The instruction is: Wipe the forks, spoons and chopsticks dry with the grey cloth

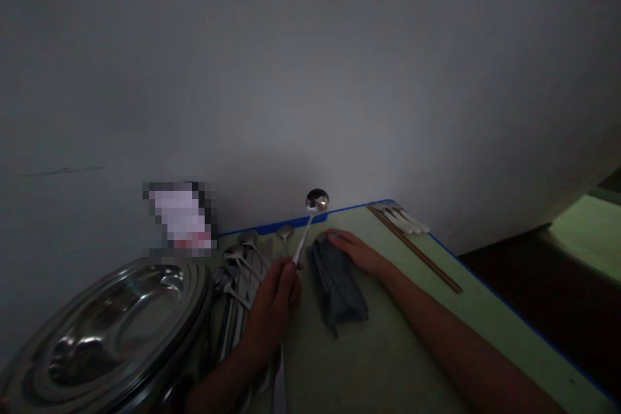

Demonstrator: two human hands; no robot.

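My left hand [277, 297] is closed around the handle of a shiny metal spoon [317, 200], whose round bowl points up and away from me. My right hand [358, 251] grips the top end of a folded dark grey patterned cloth [338, 284], just right of the spoon's handle. Beside my left hand lies a pile of metal spoons [236, 253] and other cutlery, partly hidden by my wrist. One separate spoon [284, 231] rests behind that hand. The cloth and the held spoon appear apart.
Stacked steel divided plates [130, 317] fill the table's left side. A blurred-out upright panel [179, 213] stands behind them against the grey wall [310, 77]. White-handled forks [400, 217] and brown chopsticks [417, 249] lie at right on the green, blue-edged table [485, 336].
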